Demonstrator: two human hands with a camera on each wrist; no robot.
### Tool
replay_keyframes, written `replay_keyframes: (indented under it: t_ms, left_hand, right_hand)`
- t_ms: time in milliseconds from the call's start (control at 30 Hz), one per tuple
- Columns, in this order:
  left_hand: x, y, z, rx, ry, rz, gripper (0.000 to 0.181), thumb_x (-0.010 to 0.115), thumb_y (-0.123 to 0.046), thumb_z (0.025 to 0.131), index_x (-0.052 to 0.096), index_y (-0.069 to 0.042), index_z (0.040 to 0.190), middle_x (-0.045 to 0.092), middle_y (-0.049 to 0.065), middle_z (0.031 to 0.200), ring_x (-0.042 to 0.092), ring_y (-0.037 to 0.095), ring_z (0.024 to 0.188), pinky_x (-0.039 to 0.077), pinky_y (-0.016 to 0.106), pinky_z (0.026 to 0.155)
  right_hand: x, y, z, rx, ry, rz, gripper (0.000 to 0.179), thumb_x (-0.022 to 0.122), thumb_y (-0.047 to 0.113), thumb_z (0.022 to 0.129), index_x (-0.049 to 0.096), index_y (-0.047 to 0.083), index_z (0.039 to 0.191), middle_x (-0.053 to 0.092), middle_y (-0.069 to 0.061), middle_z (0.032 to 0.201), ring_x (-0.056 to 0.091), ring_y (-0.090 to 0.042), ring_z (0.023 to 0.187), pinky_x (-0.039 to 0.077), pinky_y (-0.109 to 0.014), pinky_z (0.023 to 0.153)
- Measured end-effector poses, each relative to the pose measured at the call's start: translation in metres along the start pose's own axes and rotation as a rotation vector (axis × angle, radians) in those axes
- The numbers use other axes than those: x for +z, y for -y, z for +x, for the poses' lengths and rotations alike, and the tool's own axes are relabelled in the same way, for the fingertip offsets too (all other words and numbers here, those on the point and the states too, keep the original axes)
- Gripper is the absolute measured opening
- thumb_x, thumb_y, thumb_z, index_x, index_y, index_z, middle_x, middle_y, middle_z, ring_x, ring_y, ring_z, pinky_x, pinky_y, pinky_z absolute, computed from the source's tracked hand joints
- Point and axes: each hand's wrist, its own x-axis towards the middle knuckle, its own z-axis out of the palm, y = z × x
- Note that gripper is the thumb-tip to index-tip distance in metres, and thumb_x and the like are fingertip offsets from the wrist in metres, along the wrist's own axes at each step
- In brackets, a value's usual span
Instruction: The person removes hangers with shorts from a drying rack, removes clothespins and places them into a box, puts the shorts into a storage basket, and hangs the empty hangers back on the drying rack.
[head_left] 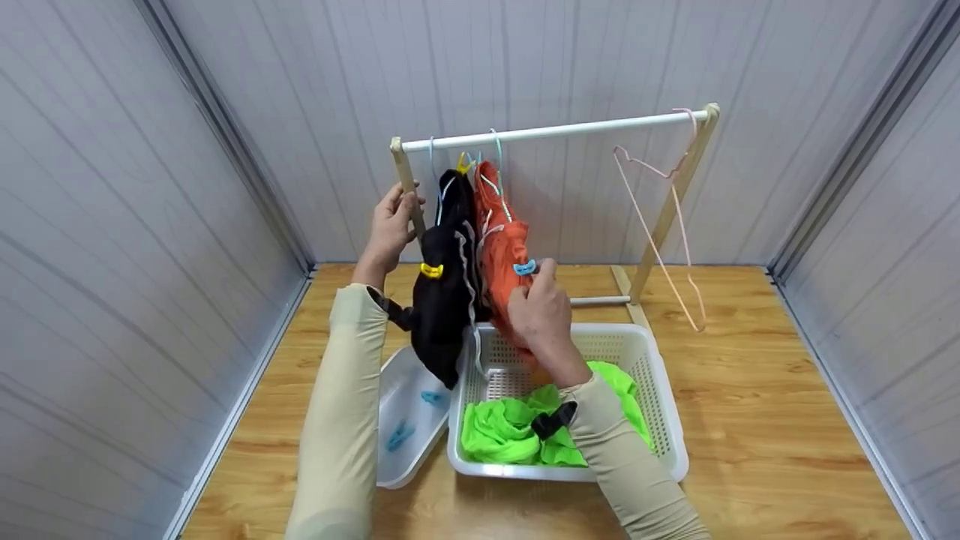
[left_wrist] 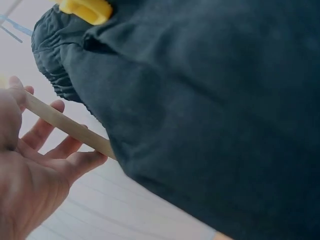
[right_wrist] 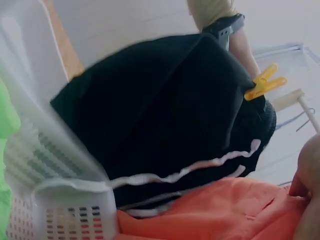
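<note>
My left hand (head_left: 391, 225) holds the wooden side post (left_wrist: 65, 124) of a small clothes rack, thumb and fingers on either side of it. Beside it hang black drawstring pants (head_left: 442, 300), with a yellow clothespin (head_left: 431, 271) on their waist edge. Orange drawstring pants (head_left: 504, 255) hang just to the right on a pale green hanger (head_left: 499, 157). My right hand (head_left: 541, 307) pinches their edge beside a blue clothespin (head_left: 525, 267). In the right wrist view its fingers (right_wrist: 305, 175) press the orange cloth, and that clothespin is hidden.
A pink hanger (head_left: 679, 184) dangles at the right end of the white rail (head_left: 570, 129). Below stands a white basket (head_left: 667, 420) with bright green cloth (head_left: 502, 431). Left of it, a white tray (head_left: 390, 469) holds blue clothespins (head_left: 400, 433). Panel walls enclose the wooden floor.
</note>
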Motion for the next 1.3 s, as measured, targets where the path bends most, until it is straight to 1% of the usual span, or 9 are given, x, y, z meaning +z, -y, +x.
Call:
replay_keyframes:
  t_ms: [133, 233, 300, 467, 600, 733, 900, 1067, 1300]
  left_hand:
    - [-0.001, 0.001, -0.001, 0.01, -0.018, -0.004, 0.043, 0.043, -0.03, 0.103, 0.048, -0.006, 0.138, 0.056, 0.007, 0.11, 0.051, 0.025, 0.108, 0.041, 0.058, 0.094]
    - [0.0, -0.008, -0.009, 0.003, -0.017, -0.005, 0.04, 0.043, -0.025, 0.104, 0.049, -0.004, 0.137, 0.056, 0.006, 0.108, 0.052, 0.024, 0.105, 0.04, 0.059, 0.095]
    - [0.001, -0.015, -0.014, 0.001, -0.013, -0.011, 0.039, 0.042, -0.022, 0.104, 0.048, -0.002, 0.137, 0.056, 0.012, 0.11, 0.052, 0.024, 0.105, 0.039, 0.06, 0.095]
    - [-0.001, -0.024, -0.019, 0.017, -0.017, -0.025, 0.039, 0.042, -0.02, 0.104, 0.047, 0.0, 0.137, 0.052, 0.026, 0.118, 0.051, 0.024, 0.104, 0.038, 0.062, 0.095]
    - [-0.003, -0.025, -0.018, 0.017, -0.022, -0.029, 0.039, 0.042, -0.02, 0.104, 0.047, 0.0, 0.138, 0.051, 0.027, 0.119, 0.051, 0.024, 0.104, 0.039, 0.061, 0.095]
    - [-0.003, -0.025, -0.019, 0.007, -0.02, -0.031, 0.04, 0.042, -0.02, 0.104, 0.047, -0.001, 0.139, 0.053, 0.021, 0.116, 0.052, 0.025, 0.105, 0.038, 0.061, 0.096]
    - [0.002, -0.023, -0.02, -0.006, -0.003, -0.026, 0.04, 0.041, -0.021, 0.104, 0.047, -0.002, 0.139, 0.055, 0.017, 0.114, 0.053, 0.026, 0.106, 0.038, 0.061, 0.096]
    - [0.001, -0.015, -0.016, -0.016, -0.007, -0.021, 0.041, 0.041, -0.022, 0.104, 0.047, -0.002, 0.139, 0.056, 0.009, 0.109, 0.052, 0.025, 0.106, 0.039, 0.06, 0.095]
    - [-0.005, 0.004, -0.001, 0.0, -0.01, -0.043, 0.044, 0.044, -0.029, 0.102, 0.048, -0.006, 0.139, 0.048, 0.028, 0.126, 0.049, 0.03, 0.112, 0.04, 0.058, 0.096]
  right_hand:
    - [-0.004, 0.0, 0.004, -0.019, 0.01, -0.048, 0.03, 0.057, 0.022, 0.087, 0.045, 0.005, 0.109, 0.059, -0.014, 0.079, 0.059, -0.032, 0.069, 0.047, -0.045, 0.059]
    - [-0.006, -0.001, 0.004, -0.034, 0.005, -0.093, 0.033, 0.058, 0.033, 0.092, 0.048, 0.004, 0.104, 0.059, -0.013, 0.076, 0.06, -0.031, 0.068, 0.048, -0.044, 0.058]
    - [-0.006, -0.002, 0.004, -0.051, -0.013, -0.121, 0.035, 0.058, 0.037, 0.094, 0.051, 0.003, 0.101, 0.058, -0.012, 0.073, 0.06, -0.03, 0.066, 0.048, -0.044, 0.057]
    - [-0.011, -0.003, 0.007, -0.109, -0.057, -0.154, 0.033, 0.055, 0.035, 0.098, 0.054, 0.003, 0.094, 0.056, -0.01, 0.067, 0.059, -0.029, 0.061, 0.047, -0.044, 0.053]
    - [-0.018, -0.002, 0.009, -0.125, -0.062, -0.173, 0.032, 0.055, 0.033, 0.099, 0.055, 0.002, 0.094, 0.055, -0.01, 0.065, 0.058, -0.029, 0.059, 0.046, -0.044, 0.051]
    - [-0.03, -0.002, 0.011, -0.119, -0.061, -0.185, 0.031, 0.055, 0.032, 0.098, 0.055, 0.001, 0.093, 0.058, -0.014, 0.068, 0.061, -0.034, 0.063, 0.047, -0.047, 0.053]
    - [-0.052, -0.004, 0.011, -0.103, -0.075, -0.209, 0.031, 0.056, 0.032, 0.097, 0.055, 0.001, 0.094, 0.061, -0.018, 0.073, 0.063, -0.041, 0.07, 0.047, -0.052, 0.057]
    - [-0.075, -0.005, 0.009, -0.114, -0.062, -0.204, 0.033, 0.056, 0.033, 0.097, 0.054, 0.0, 0.094, 0.058, -0.017, 0.072, 0.061, -0.037, 0.068, 0.048, -0.049, 0.057]
    - [-0.104, -0.004, 0.006, -0.103, -0.071, -0.232, 0.033, 0.056, 0.033, 0.097, 0.055, 0.0, 0.093, 0.058, -0.017, 0.071, 0.062, -0.038, 0.07, 0.047, -0.05, 0.058]
